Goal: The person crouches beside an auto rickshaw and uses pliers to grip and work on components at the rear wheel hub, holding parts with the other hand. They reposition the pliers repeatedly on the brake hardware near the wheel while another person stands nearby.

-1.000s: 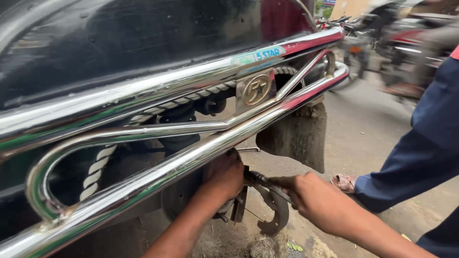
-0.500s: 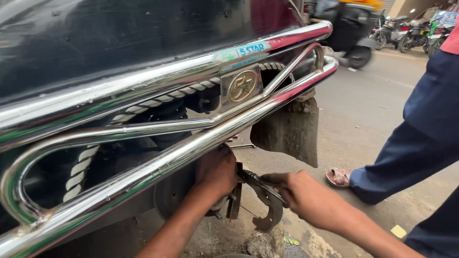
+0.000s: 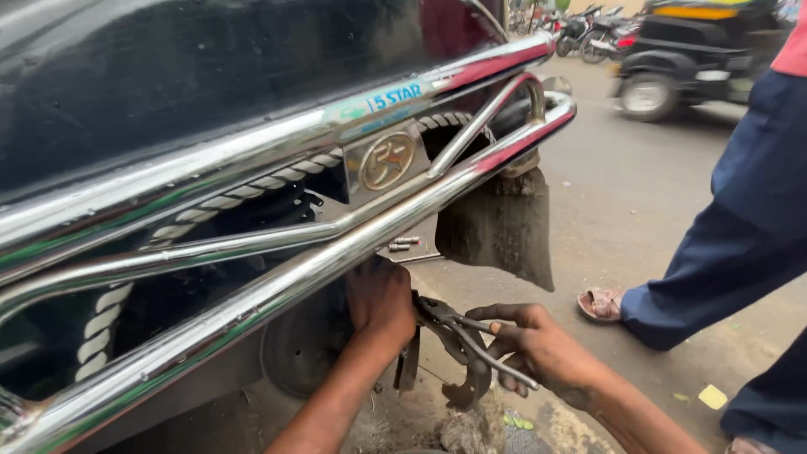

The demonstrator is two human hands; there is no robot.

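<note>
left hand: left hand reaches in under the chrome bumper bar, fingers curled out of sight behind the bar; cannot tell whether it grips anything.
right hand: right hand at 4 o'clock of the left hand, fingers wrapped around the thin metal handles of the pliers, squeezing them together.
pliers: dark, greasy tool, lying between the two hands; jaw end points to 10 o'clock toward the left hand, handles run to 4 o'clock through the right hand's fingers.
curved metal part: rusty hooked piece hangs just below the pliers at 6 o'clock, touching or just beside them; cannot tell which.
wheel: dark wheel behind the left forearm, at 8 o'clock of the left hand.
mud flap: black flap hangs from the bumper end, at 1 o'clock of the hands.
loose bits: small bolts on the road under the bumper, at 12 o'clock of the left hand.
bystander: another person's blue trouser leg and sandalled foot at 3 o'clock, well apart from the hands.
ground: wet grey road.
</note>
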